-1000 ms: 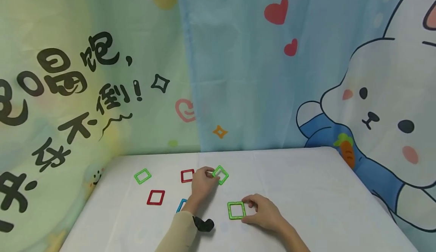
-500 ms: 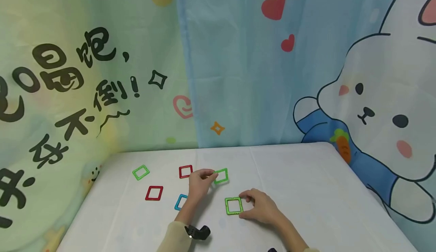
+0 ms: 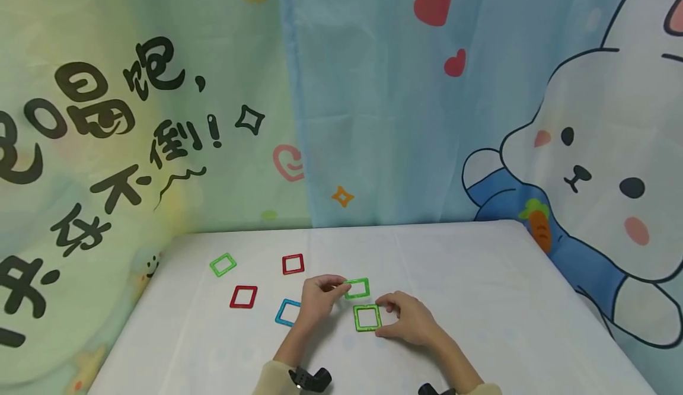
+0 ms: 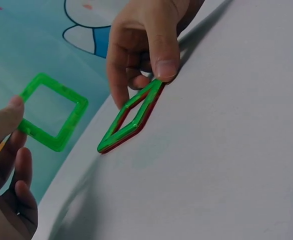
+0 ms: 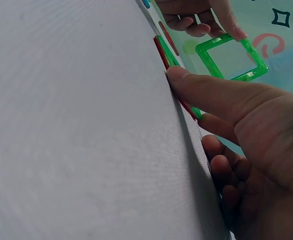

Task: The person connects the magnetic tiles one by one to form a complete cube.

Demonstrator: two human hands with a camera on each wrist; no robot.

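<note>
My left hand (image 3: 318, 301) pinches a green square magnetic tile (image 4: 71, 125), an open frame, between thumb and fingers. This tile is held up off the table, just behind a second green square tile (image 3: 356, 319). My right hand (image 3: 411, 321) pinches that second tile by its right side, close to the tabletop. In the left wrist view a red square tile (image 4: 136, 132) lies flush beneath the second green one, so the two form a stack. A gap shows between the raised tile and the stack.
Left of my hands lie two red tiles, one farther back (image 3: 293, 272) and one nearer (image 3: 243, 306), and a blue tile (image 3: 280, 311) partly behind my left wrist. Another green tile (image 3: 227, 270) lies farther left. A printed curtain (image 3: 363, 146) hangs behind the white table (image 3: 507, 294).
My left hand has brought its green tile nearer to the stack and turned it from a diamond slant to nearly level. My right hand keeps its hold on the stack.
</note>
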